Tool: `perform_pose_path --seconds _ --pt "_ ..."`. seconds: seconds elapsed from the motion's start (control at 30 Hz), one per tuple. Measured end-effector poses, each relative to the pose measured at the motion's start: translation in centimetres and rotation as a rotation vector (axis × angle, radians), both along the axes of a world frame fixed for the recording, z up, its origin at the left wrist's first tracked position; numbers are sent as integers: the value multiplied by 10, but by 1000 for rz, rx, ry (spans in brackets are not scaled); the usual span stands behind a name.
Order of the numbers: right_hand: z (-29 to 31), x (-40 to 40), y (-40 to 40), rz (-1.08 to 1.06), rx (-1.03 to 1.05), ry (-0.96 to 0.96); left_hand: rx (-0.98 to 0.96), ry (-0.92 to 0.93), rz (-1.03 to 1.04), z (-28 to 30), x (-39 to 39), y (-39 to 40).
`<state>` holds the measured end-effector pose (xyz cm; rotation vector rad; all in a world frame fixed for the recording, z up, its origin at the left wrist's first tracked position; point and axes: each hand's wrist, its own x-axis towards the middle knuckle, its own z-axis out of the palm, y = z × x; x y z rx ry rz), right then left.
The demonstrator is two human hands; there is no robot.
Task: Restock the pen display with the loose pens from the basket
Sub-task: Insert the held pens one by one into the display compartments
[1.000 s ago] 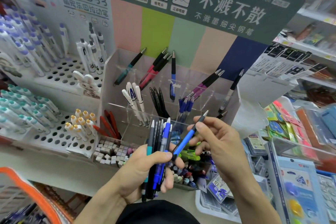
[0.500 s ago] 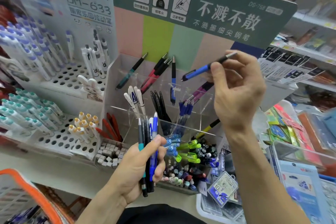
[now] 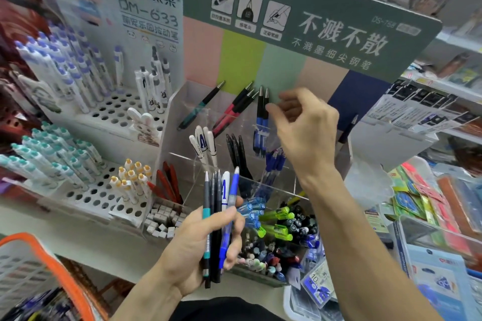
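Pens [image 3: 219, 219] from the basket [image 3: 56, 276] still being gripped as a bundle at lower centre, left hand [image 3: 206, 242] curling fingers and thumb round roughly half a dozen of them, tips pointing up. Further right, now standing in the upper row of the clear pen display [image 3: 180, 117], two blue pens [image 3: 262, 117] where a second ago only one was showing, the blue-and-black pen carried up half a second ago apparently being the newcomer. Right of those, right hand [image 3: 305, 122] now hanging just beside that slot with fingers loosely curled and gripping nothing. Meaning, by the look of it, one more pen restocked, the bundle still waiting, and the freed hand probably returning for the next one.
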<state>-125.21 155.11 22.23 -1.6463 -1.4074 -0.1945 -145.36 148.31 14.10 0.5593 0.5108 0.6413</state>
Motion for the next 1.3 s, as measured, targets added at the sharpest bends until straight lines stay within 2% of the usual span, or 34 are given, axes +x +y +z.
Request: perform_pose_path --seconds 0.07,0.1,0.23,0.37,0.43,0.5,0.67,0.9,1.07,1.17,1.3 --pt "0 -8 -22 96 59 41 61 30 -16 1 0 -1" --pt "-1 -13 -36 165 17 112 94 58 -26 2 0 -1" --pt "-22 -28 -85 362 -432 498 209 195 -26 -2 3 -1" --pt "-51 -24 -106 334 -609 746 319 255 -59 -4 7 -5" --pt "-58 -22 -112 382 -635 911 353 287 -83 -4 8 -6" --pt "-60 -19 -115 377 -610 970 357 292 -78 -5 9 -7" --pt "-55 -11 -114 262 -418 1144 234 236 -42 -8 11 -4" --pt "-47 -7 -116 287 -413 1126 191 298 48 -11 16 -4" --pt "-21 4 -108 216 -158 1070 195 354 53 -7 16 0" --pt "-4 17 -97 154 43 911 83 279 81 -3 21 0" --pt "-3 25 -88 61 169 572 77 238 41 1 25 -2"
